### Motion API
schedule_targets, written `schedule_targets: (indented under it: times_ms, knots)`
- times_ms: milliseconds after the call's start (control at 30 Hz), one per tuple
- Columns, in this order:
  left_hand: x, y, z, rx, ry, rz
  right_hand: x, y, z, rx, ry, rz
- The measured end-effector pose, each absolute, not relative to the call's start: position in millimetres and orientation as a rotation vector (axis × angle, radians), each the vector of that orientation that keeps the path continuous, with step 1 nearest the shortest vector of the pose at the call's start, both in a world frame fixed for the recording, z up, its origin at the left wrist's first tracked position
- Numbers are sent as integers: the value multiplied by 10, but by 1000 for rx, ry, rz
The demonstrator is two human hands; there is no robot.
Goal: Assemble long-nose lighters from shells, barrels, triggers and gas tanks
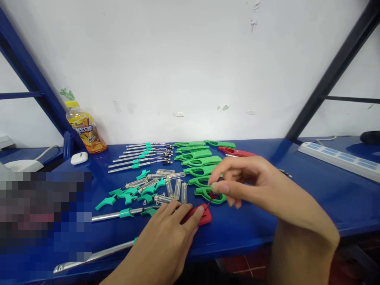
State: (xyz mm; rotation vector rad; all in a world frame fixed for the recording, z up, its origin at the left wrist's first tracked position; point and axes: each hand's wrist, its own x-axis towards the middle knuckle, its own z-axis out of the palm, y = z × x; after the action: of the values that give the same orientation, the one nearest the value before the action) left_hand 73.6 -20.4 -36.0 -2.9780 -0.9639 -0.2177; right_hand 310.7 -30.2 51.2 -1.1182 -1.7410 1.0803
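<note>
My left hand point(175, 225) presses a red lighter handle point(207, 215) flat on the blue table, with the fingers laid over it. Pinched between thumb and fingertips of my right hand point(249, 186) is a small screwdriver point(212, 194) with a dark grip. Its thin shaft slants down to the red handle, close to my left fingertips. Behind my hands lie several green lighter handle shells point(202, 171) in a column. Clear fuel tanks point(177, 189) and teal triggers point(106, 202) are scattered just beyond my left hand.
Metal lighter tubes with wires point(133, 161) lie in a row at the back. Two more tubes point(109, 215) lie left of my left hand. A drink bottle point(86, 128), a white earphone case point(79, 158), a red shell point(237, 152) and a power strip point(341, 158) are around.
</note>
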Motion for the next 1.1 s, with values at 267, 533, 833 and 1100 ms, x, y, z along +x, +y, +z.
schedule_targets:
  times_ms: [267,533,833,1100]
  knots:
    - [714,-215,-336,-3005,-990,-172,3091,-305,489,-1156,-1604,1048]
    - [742,-214,-328,-3024,-1005,-141,3092,-253,485,-1135,-1644,984]
    - [723,-207,-368,-3021,-978,-138,3154,-317,533,-1092,-1782,993]
    - [724,-213,-379,-3017,-982,-155,3082,-268,478,-1186,-1608,959]
